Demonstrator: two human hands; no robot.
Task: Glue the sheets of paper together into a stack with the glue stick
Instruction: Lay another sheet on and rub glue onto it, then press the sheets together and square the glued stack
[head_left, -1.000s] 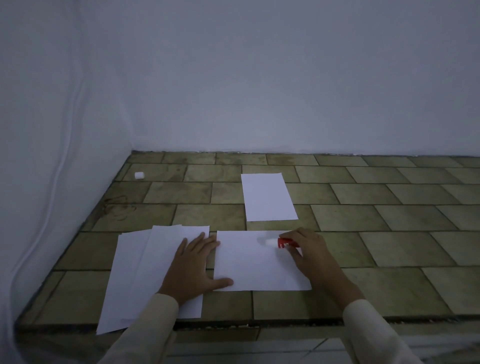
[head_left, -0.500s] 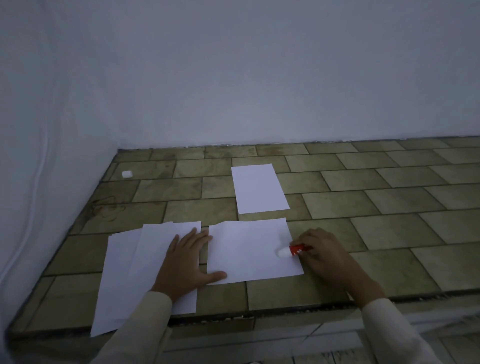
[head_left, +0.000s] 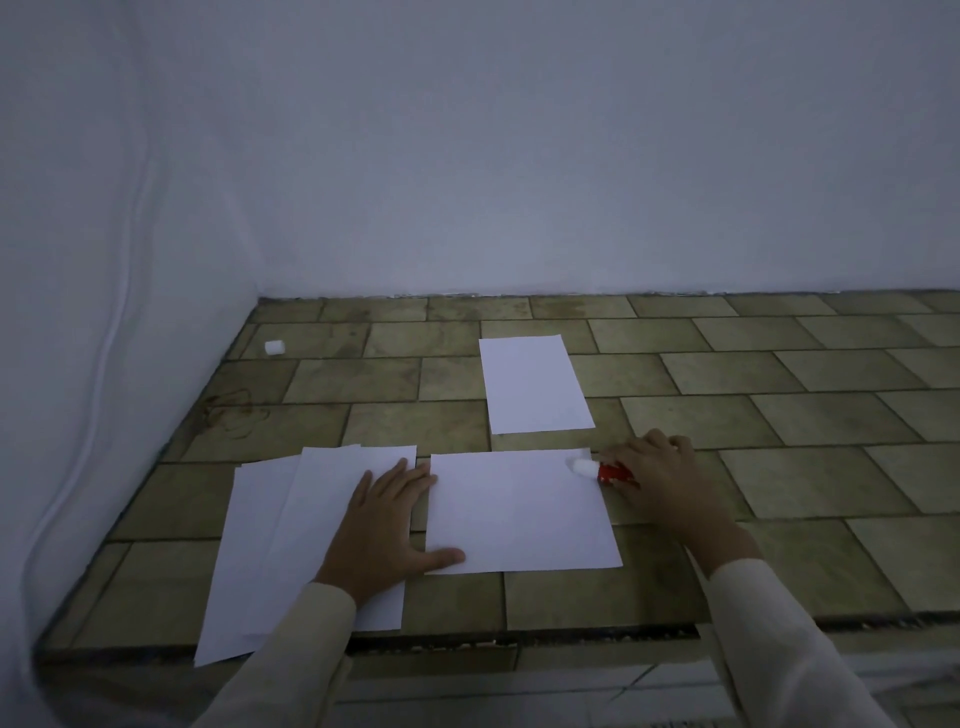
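A white sheet lies landscape on the tiled counter in front of me. My right hand grips a red glue stick whose white tip touches the sheet's far right corner. My left hand lies flat with fingers spread, partly on a fanned pile of white sheets to the left, its thumb pressing the landscape sheet's near left edge. Another single sheet lies further back, apart from both hands.
A small white cap sits near the back left corner. The tiled counter ends at a front edge just below the sheets. White walls close the back and left; a white cable runs down the left wall.
My right hand has slid the glue stick along the sheet's right side: from the far edge toward the near right part, then back up to the far right corner. My left hand stays in place.
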